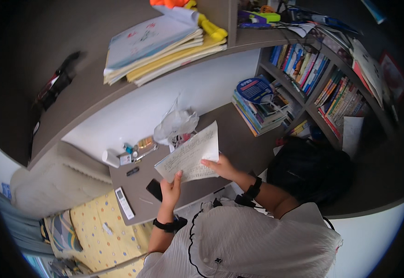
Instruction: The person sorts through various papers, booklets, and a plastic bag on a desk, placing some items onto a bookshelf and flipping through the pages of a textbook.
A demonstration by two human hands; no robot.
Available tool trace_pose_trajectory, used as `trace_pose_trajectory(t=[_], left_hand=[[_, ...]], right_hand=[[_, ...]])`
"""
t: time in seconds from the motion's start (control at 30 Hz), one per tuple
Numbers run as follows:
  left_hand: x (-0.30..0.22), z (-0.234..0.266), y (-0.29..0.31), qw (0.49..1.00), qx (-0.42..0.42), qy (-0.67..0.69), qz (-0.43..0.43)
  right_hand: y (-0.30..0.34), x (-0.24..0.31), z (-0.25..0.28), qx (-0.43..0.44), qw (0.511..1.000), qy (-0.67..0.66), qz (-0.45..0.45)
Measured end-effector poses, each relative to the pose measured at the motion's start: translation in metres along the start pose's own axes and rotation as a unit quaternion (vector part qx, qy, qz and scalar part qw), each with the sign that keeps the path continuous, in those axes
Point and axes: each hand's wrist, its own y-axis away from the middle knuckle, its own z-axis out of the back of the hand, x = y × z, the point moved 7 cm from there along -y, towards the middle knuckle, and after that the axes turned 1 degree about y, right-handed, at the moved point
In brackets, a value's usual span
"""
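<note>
Both my hands grip a handwritten sheet of paper, tilted above the desk. My left hand pinches its lower left edge, thumb on top. Along the right edge, my right hand holds it with the thumb across the front; the other fingers are hidden behind the sheet. Each wrist wears a black band. Just left of my left hand, a black phone lies on the desk, partly hidden by that hand. A crumpled clear plastic bag sits behind the paper.
A white remote control, white cup and small items lie on the desk's left. A pile of books with a blue fan stands at the back; a black bag is at right. A shelf overhangs, carrying stacked papers.
</note>
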Motion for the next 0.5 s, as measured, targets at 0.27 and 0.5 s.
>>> trace_pose_trajectory(t=[0.27,0.5], left_hand=[[0.013,-0.044,-0.011,0.960,0.095,0.238,0.111],[-0.006,-0.064,-0.002,0.957,0.174,0.203,0.109]], right_hand=[[0.021,0.017,0.039,-0.055,0.998,0.019,-0.023],[0.036,0.053,0.057,-0.098,0.995,-0.029,-0.002]])
